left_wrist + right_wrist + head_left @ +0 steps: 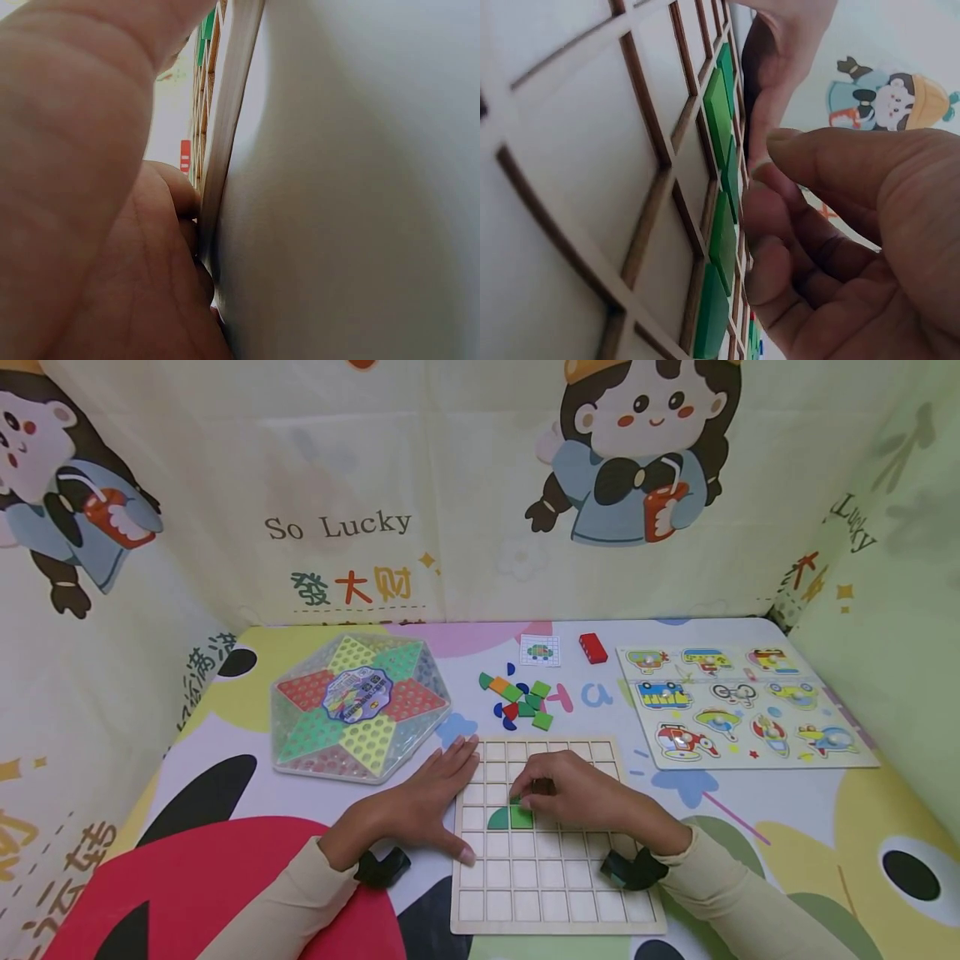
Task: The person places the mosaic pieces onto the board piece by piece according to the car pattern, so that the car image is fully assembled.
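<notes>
A wooden grid board (555, 907) lies in front of me. My left hand (427, 797) rests with spread fingers along its left edge, thumb on the near part of that edge. In the head view a dark green quarter-round piece (498, 818) and a light green square piece (521, 817) sit side by side in the grid. My right hand (573, 793) is over the board, fingers bent, tips at the green pieces. The right wrist view shows several green pieces (721, 244) in the cells beside those fingertips. I cannot tell whether the fingertips pinch a piece.
Loose coloured pieces (525, 702) lie beyond the board, below a small pattern card (540, 651). A red block (593, 648) is right of the card. A hexagonal Chinese checkers box (360, 706) stands back left; a vehicle puzzle board (720, 752) lies to the right.
</notes>
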Demonstrator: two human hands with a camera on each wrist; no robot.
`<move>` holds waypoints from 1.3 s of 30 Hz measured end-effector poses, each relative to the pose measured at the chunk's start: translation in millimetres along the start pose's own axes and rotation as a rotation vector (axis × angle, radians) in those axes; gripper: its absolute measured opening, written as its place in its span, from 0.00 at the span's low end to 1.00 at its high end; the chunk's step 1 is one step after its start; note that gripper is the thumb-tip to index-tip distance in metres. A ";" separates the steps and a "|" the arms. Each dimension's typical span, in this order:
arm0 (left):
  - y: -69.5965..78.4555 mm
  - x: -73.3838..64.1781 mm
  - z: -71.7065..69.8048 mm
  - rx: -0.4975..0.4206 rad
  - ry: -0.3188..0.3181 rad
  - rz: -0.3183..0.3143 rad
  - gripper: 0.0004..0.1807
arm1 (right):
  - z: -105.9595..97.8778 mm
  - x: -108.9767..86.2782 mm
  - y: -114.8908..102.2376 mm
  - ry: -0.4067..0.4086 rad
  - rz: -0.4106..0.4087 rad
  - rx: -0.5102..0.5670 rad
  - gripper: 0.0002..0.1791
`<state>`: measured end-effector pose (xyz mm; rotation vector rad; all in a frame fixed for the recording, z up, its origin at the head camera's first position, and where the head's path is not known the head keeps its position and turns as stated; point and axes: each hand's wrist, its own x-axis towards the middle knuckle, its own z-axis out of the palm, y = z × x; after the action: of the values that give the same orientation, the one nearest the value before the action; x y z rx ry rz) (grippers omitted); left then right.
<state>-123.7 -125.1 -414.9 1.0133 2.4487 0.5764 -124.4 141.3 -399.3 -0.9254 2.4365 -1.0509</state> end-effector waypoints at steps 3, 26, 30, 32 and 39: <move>-0.5 0.4 0.6 0.000 -0.001 -0.002 0.68 | -3.5 1.2 -0.2 0.047 0.010 -0.003 0.07; -0.5 0.3 0.0 0.006 -0.003 -0.005 0.68 | -26.0 37.3 25.4 0.224 0.076 0.018 0.07; -0.7 0.3 -0.1 0.004 -0.003 0.001 0.68 | -29.3 46.8 30.0 0.255 0.101 0.008 0.08; -0.7 0.3 -0.4 0.005 -0.004 0.002 0.68 | -30.6 51.3 32.1 0.268 0.115 0.006 0.08; -2.0 0.6 0.0 0.011 -0.001 0.012 0.69 | -35.0 62.0 36.5 0.291 0.123 0.020 0.07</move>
<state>-125.3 -126.0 -416.1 1.0325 2.4489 0.5663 -204.0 136.5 -405.4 -0.6434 2.6702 -1.2366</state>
